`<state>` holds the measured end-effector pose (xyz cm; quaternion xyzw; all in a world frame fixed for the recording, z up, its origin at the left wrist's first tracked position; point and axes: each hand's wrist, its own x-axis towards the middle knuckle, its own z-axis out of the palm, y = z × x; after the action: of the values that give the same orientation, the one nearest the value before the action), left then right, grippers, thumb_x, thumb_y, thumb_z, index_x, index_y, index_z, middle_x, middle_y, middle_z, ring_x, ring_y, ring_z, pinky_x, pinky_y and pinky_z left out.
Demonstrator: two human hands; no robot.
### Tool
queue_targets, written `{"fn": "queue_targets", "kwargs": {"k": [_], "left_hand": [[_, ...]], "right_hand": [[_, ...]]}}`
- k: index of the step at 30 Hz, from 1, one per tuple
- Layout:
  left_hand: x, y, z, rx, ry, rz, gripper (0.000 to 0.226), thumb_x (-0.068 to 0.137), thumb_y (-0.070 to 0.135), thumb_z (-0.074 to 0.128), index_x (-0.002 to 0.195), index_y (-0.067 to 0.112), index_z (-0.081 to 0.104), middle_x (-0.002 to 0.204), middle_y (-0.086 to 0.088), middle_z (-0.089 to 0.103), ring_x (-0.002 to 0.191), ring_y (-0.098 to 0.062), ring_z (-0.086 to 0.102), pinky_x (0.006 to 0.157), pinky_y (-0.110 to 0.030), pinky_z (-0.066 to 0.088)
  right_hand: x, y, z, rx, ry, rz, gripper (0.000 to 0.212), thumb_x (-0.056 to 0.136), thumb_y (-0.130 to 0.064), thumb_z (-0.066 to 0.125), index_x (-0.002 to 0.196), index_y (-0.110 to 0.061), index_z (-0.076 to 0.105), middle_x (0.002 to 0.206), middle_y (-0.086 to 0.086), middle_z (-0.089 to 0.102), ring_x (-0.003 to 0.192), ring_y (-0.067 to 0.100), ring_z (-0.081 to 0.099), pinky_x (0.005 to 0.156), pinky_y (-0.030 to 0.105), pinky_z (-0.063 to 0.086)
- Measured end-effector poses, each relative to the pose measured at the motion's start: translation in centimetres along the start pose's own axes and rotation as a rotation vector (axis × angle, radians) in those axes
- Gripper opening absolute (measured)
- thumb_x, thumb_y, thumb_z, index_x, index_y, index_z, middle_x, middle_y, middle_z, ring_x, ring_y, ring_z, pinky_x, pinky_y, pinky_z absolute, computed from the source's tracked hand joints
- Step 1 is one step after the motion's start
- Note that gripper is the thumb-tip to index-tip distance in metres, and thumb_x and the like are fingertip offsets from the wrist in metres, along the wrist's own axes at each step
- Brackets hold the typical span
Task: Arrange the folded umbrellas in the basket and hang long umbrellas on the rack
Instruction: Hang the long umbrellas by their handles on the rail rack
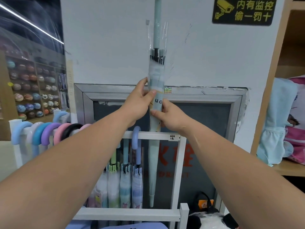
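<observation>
**Holding a long umbrella upright at the rack**

Both hands hold one long umbrella (156, 75) in front of the white wall (107, 47). It is pale mint in colour and stands almost vertical inside a clear plastic sleeve (163, 38). Its handle end goes out of the picture at the top and its tip points down.

The left hand (140, 98) grips the folded canopy from the left side, with the fingers curled round it and the thumb lying across the front. The right hand (170, 116) grips it just below, from the right side, with the thumb pressed on the fabric. The two hands nearly touch each other.

The lower part of the umbrella crosses the top bar of the white rack (178, 162), and I think it goes behind the bar. The tip hangs inside the frame, a little above the lower bar.

To the left of it, a blue handle (136, 138) is hooked over the same top bar, and several packed umbrellas (125, 184) hang there close together. Further left, a row of curved handles (49, 133) in blue, purple, pink and black sits on another bar.

On the wall at the upper right is a black sign (242, 10) with yellow characters. A shelf of balls (31, 90) shows at the far left, and a pink backpack (295, 121) lies on a wooden shelf at the right.
</observation>
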<state>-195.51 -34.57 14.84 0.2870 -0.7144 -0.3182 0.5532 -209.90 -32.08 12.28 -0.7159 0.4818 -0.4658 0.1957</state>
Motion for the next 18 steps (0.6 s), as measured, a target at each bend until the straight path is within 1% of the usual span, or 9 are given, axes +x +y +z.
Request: {"fn": "queue_targets", "kwargs": {"k": [1, 3, 5, 6, 8, 9, 12, 15, 18], "left_hand": [[0.1, 0.1, 0.1, -0.004, -0.007, 0.009, 0.040, 0.105, 0.023, 0.052, 0.142, 0.035, 0.043, 0.106, 0.001, 0.074, 0.097, -0.014, 0.072, 0.089, -0.036, 0.057], [0.2, 0.1, 0.2, -0.022, -0.017, 0.017, 0.037, 0.104, 0.020, 0.053, 0.138, 0.033, 0.046, 0.108, 0.000, 0.074, 0.098, -0.015, 0.073, 0.086, -0.035, 0.059], [0.2, -0.1, 0.1, -0.028, -0.015, 0.008, 0.035, 0.104, 0.019, 0.053, 0.136, 0.031, 0.048, 0.109, -0.003, 0.074, 0.100, -0.019, 0.073, 0.086, -0.039, 0.061], [0.2, -0.2, 0.1, -0.032, -0.010, 0.004, 0.034, 0.104, 0.018, 0.053, 0.135, 0.031, 0.049, 0.109, -0.005, 0.074, 0.099, -0.021, 0.073, 0.087, -0.043, 0.061], [0.2, -0.5, 0.0, -0.047, 0.002, 0.006, 0.032, 0.103, 0.017, 0.053, 0.132, 0.031, 0.051, 0.110, -0.005, 0.074, 0.098, -0.023, 0.074, 0.089, -0.049, 0.060], [0.2, -0.6, -0.1, -0.043, 0.009, 0.015, 0.030, 0.103, 0.016, 0.053, 0.129, 0.031, 0.051, 0.110, -0.004, 0.074, 0.098, -0.023, 0.074, 0.090, -0.050, 0.059], [0.1, -0.6, -0.1, -0.017, 0.018, 0.031, 0.027, 0.103, 0.020, 0.055, 0.124, 0.036, 0.052, 0.110, 0.000, 0.075, 0.099, -0.018, 0.074, 0.095, -0.048, 0.057], [0.1, -0.3, 0.0, -0.016, -0.017, 0.031, 0.028, 0.103, 0.024, 0.055, 0.129, 0.035, 0.052, 0.110, 0.001, 0.075, 0.097, -0.017, 0.074, 0.092, -0.046, 0.059], [0.2, 0.0, 0.2, 0.014, -0.028, 0.028, 0.030, 0.104, 0.024, 0.053, 0.132, 0.034, 0.051, 0.107, 0.002, 0.075, 0.095, -0.015, 0.074, 0.086, -0.041, 0.061]], "right_hand": [[0.0, 0.0, 0.0, 0.003, -0.015, 0.005, 0.038, 0.092, -0.031, 0.063, 0.128, -0.021, 0.053, 0.112, -0.002, 0.067, 0.109, 0.022, 0.065, 0.096, 0.053, 0.055], [-0.1, -0.1, -0.2, 0.028, -0.060, 0.004, 0.036, 0.094, -0.027, 0.063, 0.128, -0.022, 0.054, 0.105, -0.007, 0.067, 0.103, 0.016, 0.065, 0.092, 0.042, 0.056], [-0.2, -0.2, -0.7, -0.004, -0.079, 0.004, 0.026, 0.099, -0.019, 0.061, 0.125, -0.020, 0.059, 0.096, -0.010, 0.067, 0.089, 0.008, 0.063, 0.078, 0.027, 0.052], [-0.2, -0.3, -1.0, -0.046, -0.059, -0.008, 0.021, 0.099, -0.020, 0.062, 0.119, -0.020, 0.064, 0.095, -0.008, 0.070, 0.085, 0.009, 0.065, 0.074, 0.025, 0.050], [-0.2, -0.6, -1.7, -0.075, 0.044, -0.032, 0.017, 0.093, -0.030, 0.070, 0.108, -0.022, 0.072, 0.096, -0.002, 0.076, 0.087, 0.016, 0.071, 0.075, 0.033, 0.056], [-0.1, -0.9, -1.9, -0.032, 0.112, -0.029, 0.020, 0.089, -0.035, 0.074, 0.105, -0.023, 0.072, 0.095, 0.000, 0.076, 0.087, 0.017, 0.072, 0.077, 0.035, 0.057], [0.7, -1.7, -2.3, 0.165, 0.259, -0.012, 0.032, 0.090, -0.042, 0.072, 0.114, -0.021, 0.066, 0.101, 0.001, 0.073, 0.084, 0.013, 0.072, 0.075, 0.035, 0.059], [1.5, -2.4, -2.0, 0.167, 0.234, -0.068, 0.030, 0.097, -0.037, 0.063, 0.122, -0.021, 0.067, 0.107, -0.002, 0.074, 0.095, 0.013, 0.072, 0.082, 0.031, 0.059], [2.2, -2.8, -1.4, 0.130, 0.236, -0.080, 0.024, 0.100, -0.028, 0.060, 0.118, -0.016, 0.068, 0.107, 0.002, 0.074, 0.096, 0.017, 0.070, 0.076, 0.031, 0.055]]}}
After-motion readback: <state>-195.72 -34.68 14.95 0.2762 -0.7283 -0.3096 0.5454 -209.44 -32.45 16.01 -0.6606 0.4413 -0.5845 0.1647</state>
